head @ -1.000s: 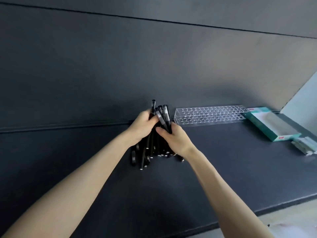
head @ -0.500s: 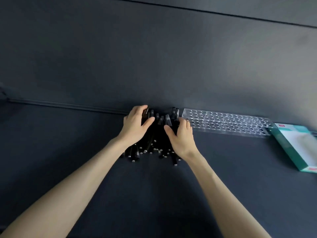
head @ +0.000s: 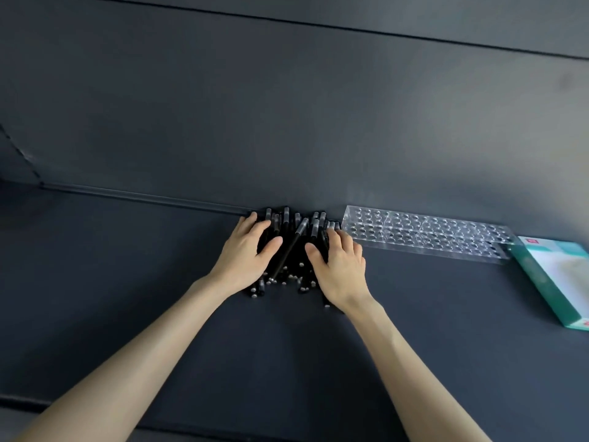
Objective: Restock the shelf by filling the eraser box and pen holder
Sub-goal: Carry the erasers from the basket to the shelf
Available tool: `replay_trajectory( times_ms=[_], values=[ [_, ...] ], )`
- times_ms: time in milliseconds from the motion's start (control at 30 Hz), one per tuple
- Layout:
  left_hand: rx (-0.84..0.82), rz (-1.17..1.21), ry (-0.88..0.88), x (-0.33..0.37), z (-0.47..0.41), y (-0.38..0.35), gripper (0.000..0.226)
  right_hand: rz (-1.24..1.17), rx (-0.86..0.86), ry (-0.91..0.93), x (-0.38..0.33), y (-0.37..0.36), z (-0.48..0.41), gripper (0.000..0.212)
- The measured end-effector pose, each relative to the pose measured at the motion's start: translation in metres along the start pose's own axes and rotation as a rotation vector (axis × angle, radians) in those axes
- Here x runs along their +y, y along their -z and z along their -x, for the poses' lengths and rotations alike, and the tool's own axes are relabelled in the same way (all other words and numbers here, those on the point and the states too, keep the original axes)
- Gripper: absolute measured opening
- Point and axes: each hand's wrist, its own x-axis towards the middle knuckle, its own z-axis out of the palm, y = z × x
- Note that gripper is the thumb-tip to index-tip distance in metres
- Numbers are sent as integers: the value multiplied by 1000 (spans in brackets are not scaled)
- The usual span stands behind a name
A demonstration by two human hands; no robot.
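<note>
The black pens (head: 291, 245) lie heaped at frame centre, just left of the clear pen holder (head: 427, 234). Left hand (head: 245, 253) and right hand (head: 342, 266) press on them, fingers slightly spread; better to gather a small, aligned bunch.

I see a smooth, matt dark shelf (head: 127, 266), a clear glossy plastic pen holder (head: 424, 234), black pens (head: 293, 245) with shiny metallic-looking ends, and a teal cardboard box (head: 554, 275) with a sheen.

Pen holder (head: 427, 235) just right of pens (head: 294, 247)
</note>
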Motion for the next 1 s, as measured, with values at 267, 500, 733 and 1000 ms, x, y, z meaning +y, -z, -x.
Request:
replay_trajectory(
  times_ms=[267,500,733,1000],
  values=[
    [156,-46,-138,2,28,49,30,-113,150,199,-25,16,3,34],
    [296,-38,-164,-13,77,140,22,-241,180,376,-119,15,22,17],
    [434,-102,-142,-99,171,245,21,-287,163,544,-250,-53,88,21],
    [467,-172,-5,-228,257,353,50,-225,47,631,-386,-159,145,30]
  ],
)
